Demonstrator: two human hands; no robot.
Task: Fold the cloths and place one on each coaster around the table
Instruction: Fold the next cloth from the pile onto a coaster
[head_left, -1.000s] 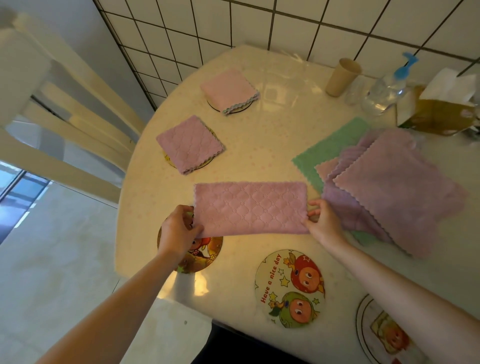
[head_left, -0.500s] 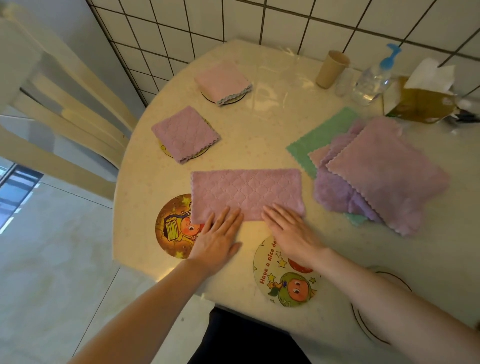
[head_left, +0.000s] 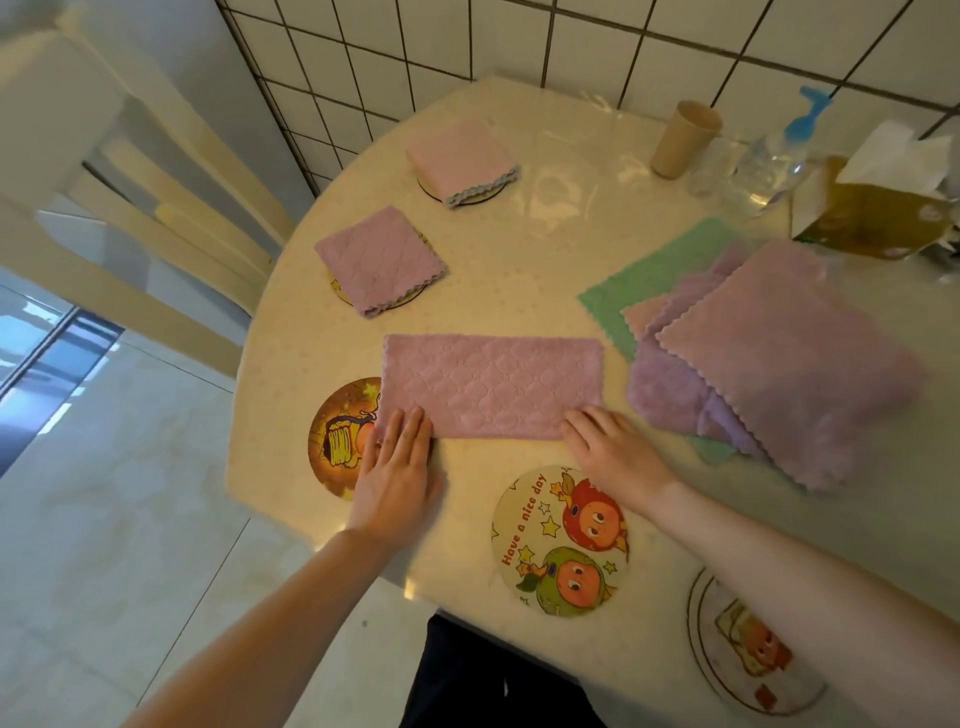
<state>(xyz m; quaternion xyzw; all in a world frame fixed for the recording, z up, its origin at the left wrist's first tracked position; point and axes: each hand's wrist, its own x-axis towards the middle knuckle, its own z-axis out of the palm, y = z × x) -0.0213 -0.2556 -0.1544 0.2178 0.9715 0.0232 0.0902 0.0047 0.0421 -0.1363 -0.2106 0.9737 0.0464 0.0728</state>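
The round table (head_left: 519, 270) stands against a tiled wall. Both hands lie flat with fingers stretched, left hand (head_left: 397, 470) and right hand (head_left: 615, 454), pressing the half-folded pink cloth (head_left: 491, 392) at its near corners. Beyond the fingertips, two folded cloths (head_left: 379, 265) already cover coasters. Three coasters (head_left: 561, 540) near the hands wait empty; the cloth pile (head_left: 769, 358) remains right of the fingers.

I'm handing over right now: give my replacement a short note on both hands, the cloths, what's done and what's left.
Left hand and right hand: flat and open, pressing the near edge of the half-folded pink cloth; nothing held in a grip.
Done: folded cloths on the two far coasters.
Left: fold this cloth again and place it; three coasters are still bare. Unfolded pile sits right.
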